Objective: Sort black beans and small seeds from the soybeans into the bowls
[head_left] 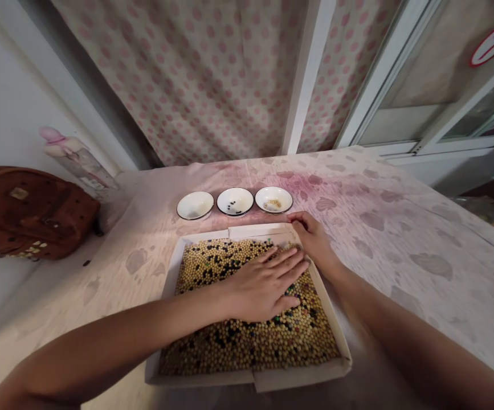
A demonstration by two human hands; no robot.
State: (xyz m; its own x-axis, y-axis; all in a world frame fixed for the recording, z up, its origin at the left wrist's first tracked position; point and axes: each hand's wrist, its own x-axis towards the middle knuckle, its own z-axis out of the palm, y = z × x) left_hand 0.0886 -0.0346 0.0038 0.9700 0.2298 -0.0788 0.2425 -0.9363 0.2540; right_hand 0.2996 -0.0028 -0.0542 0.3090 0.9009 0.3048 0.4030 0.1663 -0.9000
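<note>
A shallow white cardboard box (302, 376) lies on the table, filled with pale yellow soybeans (212, 356) mixed with black beans and a few green and reddish pieces. My left hand (268, 282) rests flat on the beans, palm down and fingers spread toward the box's far right corner. At that same corner my right hand (310, 230) has its fingers curled around the rim. Just beyond the box stand three dark-rimmed white bowls. The left bowl (195, 199) shows no clear contents, the middle bowl (235, 196) has several black beans, and the right bowl (274, 195) holds some yellow beans.
A brown backpack (33, 213) sits at the left, with a pink-topped bottle (78, 159) behind it. The patterned tablecloth (383, 245) extends to the right. Polka-dot curtains (212, 74) hang past the table's far edge, and a small dark object (86, 263) lies left of the box.
</note>
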